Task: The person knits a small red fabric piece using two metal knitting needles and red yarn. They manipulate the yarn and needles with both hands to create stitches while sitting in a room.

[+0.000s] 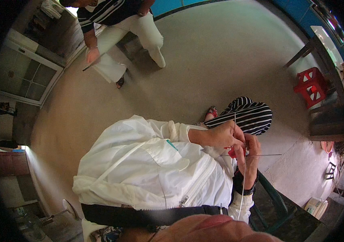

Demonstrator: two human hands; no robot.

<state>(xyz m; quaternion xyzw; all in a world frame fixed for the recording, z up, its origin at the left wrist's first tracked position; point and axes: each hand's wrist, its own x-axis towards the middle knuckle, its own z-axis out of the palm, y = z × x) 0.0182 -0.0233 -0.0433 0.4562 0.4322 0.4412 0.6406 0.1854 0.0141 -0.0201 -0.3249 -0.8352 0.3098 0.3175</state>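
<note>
My left hand, reaching in from the left in a white sleeve, meets my right hand in front of the striped trousers. Between them is a small red piece, perhaps yarn work, which the fingers of both hands pinch. A thin needle-like rod sticks out to the right from my right hand. Another thin rod rises above my left hand. A long pale strand or rod runs down past my right wrist. The fingers hide much of the red piece.
A person in white trousers stands at the upper left, a dark thin object in one hand. A red plastic stool is beside a table at right. A dark green chair frame is near my right arm. A glazed door is at left.
</note>
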